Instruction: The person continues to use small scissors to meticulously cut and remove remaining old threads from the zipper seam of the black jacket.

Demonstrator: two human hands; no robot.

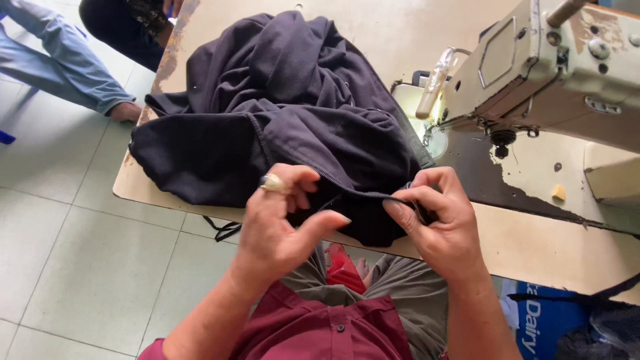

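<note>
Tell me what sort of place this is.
Likely a small sewing workshop: an industrial sewing machine stands on a worn work table, and both hands hold a dark zippered garment.

Both hands raised, fingers pinching.

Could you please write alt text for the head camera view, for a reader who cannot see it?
A person's left hand and right hand pinch the zipper edge of a dark garment heaped on a worn wooden table. A beige sewing machine stands at the right; another person's legs show at top left.
</note>
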